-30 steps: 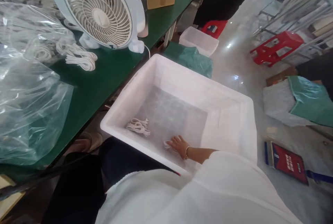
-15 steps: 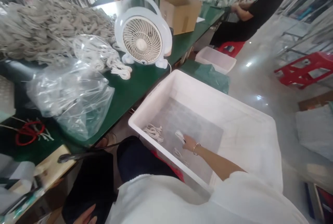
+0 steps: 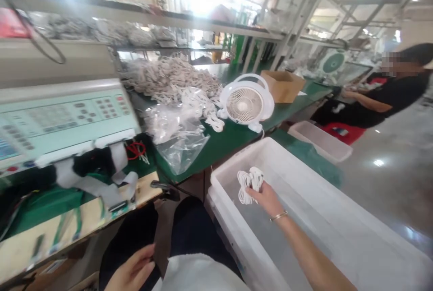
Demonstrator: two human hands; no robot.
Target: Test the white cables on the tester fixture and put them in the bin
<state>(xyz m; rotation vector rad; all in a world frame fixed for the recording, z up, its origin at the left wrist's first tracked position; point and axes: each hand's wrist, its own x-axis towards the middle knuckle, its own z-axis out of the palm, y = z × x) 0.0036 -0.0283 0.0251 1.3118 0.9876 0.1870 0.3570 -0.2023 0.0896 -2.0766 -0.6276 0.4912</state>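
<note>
My right hand [image 3: 265, 197], with a bracelet at the wrist, is closed around coiled bundles of white cable [image 3: 246, 186]. It holds them above the floor of a large white plastic bin [image 3: 304, 176]. Over my lap, my left hand [image 3: 132, 269] holds nothing; its fingers are partly stretched out and apart. On the green table [image 3: 189, 164] beyond the bin lie a clear plastic bag [image 3: 179, 140] and a loose white cable coil [image 3: 214, 122]. A big pile of similar cables [image 3: 172, 76] rises behind them.
A white fan [image 3: 243, 105] and a cardboard box [image 3: 283, 86] stand on the table. A machine with a button panel [image 3: 71, 115] is at left, behind a wooden board [image 3: 149, 187]. At right, a person in black [image 3: 389, 97] sits near a smaller bin [image 3: 320, 142].
My right hand has lifted from the bin's floor and now holds a larger bunch of cables. The view has swung up and left, bringing in the machine. More of my left hand shows.
</note>
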